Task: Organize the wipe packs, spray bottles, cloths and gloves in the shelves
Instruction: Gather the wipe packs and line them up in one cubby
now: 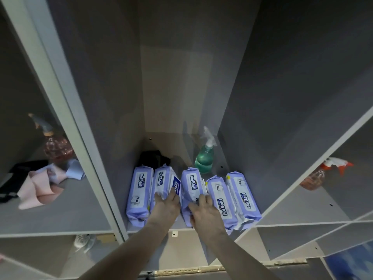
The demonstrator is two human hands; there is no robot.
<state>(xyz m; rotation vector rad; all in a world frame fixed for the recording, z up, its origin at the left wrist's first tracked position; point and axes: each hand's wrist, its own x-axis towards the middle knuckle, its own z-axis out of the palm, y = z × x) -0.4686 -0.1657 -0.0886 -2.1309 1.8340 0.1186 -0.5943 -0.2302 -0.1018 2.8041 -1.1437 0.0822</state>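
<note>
From the head camera, five purple wipe packs lie side by side on the middle shelf (pixel 181 226). The left hand (pixel 166 207) rests on the second pack (pixel 164 183), fingers fairly straight and spread over its near end. The right hand (pixel 204 212) lies on the third pack (pixel 192 184), fingers loosely splayed. Behind the row stand a green spray bottle (pixel 204 158) and a dark bundle (pixel 154 157). The left compartment holds a pink spray bottle (pixel 56 147) and pink cloths (pixel 39 187); an orange spray bottle (pixel 314 178) sits in the right one

left hand (pixel 164 209) on second wipe pack (pixel 164 184) | right hand (pixel 203 212) on third wipe pack (pixel 192 185) | green spray bottle (pixel 204 156) behind
</note>
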